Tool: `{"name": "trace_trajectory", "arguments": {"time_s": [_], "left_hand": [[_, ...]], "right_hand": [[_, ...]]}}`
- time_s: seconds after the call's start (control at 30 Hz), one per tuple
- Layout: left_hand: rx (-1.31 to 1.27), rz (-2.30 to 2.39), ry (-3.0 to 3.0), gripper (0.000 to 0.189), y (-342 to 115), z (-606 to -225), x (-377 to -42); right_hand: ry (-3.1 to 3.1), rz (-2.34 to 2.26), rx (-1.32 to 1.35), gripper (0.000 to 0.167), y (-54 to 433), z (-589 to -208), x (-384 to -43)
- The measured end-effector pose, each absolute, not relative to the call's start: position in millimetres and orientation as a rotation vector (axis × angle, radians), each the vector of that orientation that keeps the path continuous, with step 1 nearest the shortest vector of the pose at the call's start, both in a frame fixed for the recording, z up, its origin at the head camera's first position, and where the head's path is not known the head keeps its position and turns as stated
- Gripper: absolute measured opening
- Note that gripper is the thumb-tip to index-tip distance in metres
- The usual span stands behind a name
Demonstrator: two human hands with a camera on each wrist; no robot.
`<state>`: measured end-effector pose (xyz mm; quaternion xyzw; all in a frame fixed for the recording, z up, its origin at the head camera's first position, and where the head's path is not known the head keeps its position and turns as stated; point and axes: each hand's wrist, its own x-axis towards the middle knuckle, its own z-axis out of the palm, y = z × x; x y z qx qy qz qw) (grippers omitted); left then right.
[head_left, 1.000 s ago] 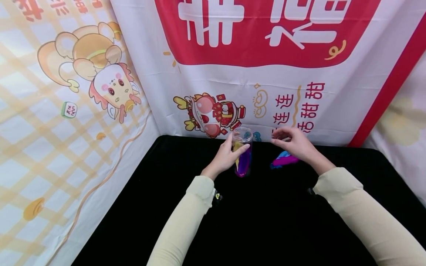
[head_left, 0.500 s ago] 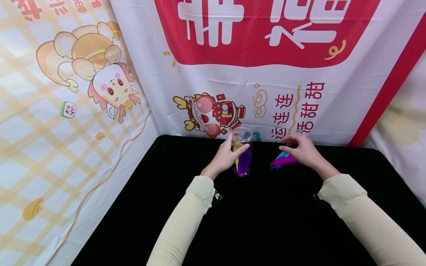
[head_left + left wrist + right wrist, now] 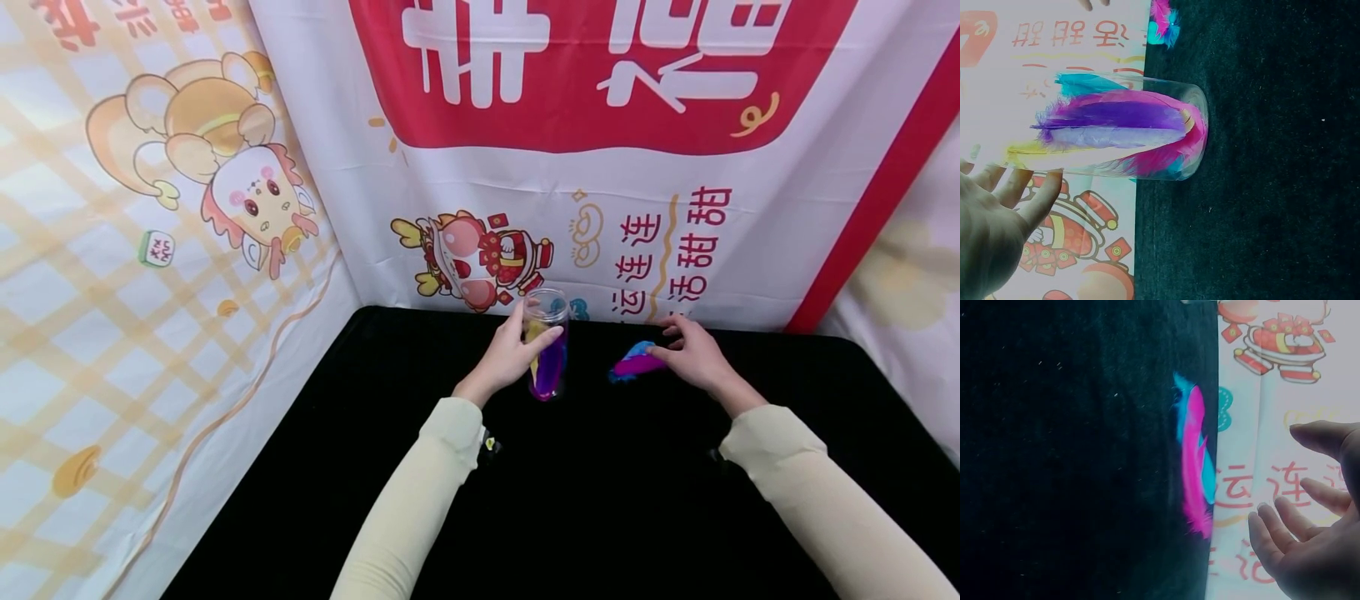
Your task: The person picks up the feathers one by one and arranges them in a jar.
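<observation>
A clear glass jar stands upright near the back of the black table, its mouth uncovered. My left hand grips its side, with the thumb across the front. Inside are several feathers in purple, pink, yellow, white and teal. To the right of the jar, a pink feather lies over blue feathers on the table. Over their right end hovers my right hand, fingers loosely bent and holding nothing. The right wrist view shows it apart from the feathers, thumb and fingers spread.
The table is covered in black cloth. Right behind the jar and feathers hangs a white and red printed backdrop. Another printed cloth with yellow checks closes off the left side.
My right hand has moved right and down, from beside the jar's upper part to over the right end of the loose feathers. The left hand and jar have stayed put.
</observation>
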<state>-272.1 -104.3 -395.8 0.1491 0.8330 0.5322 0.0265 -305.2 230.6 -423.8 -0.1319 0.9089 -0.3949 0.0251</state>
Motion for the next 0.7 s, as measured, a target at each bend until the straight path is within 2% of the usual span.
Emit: {"name": "trace_trajectory", "arguments": {"time_s": [0.2,0.33,0.7], "left_hand": [[0.466,1.596,2.584,0.077,-102,-370,-254],[0.481,1.584,2.598,0.075,-102,-370,-253],[0.476,1.661,2.624,0.079,-105,-410,-280]], "right_hand": [[2.768,-1.321,-0.232,0.073,238,-435,-306],[2.717,-1.405,-0.128,0.076,241,-441,-306],[2.518,-1.619,0.170,0.086,246,-457,-308]]}}
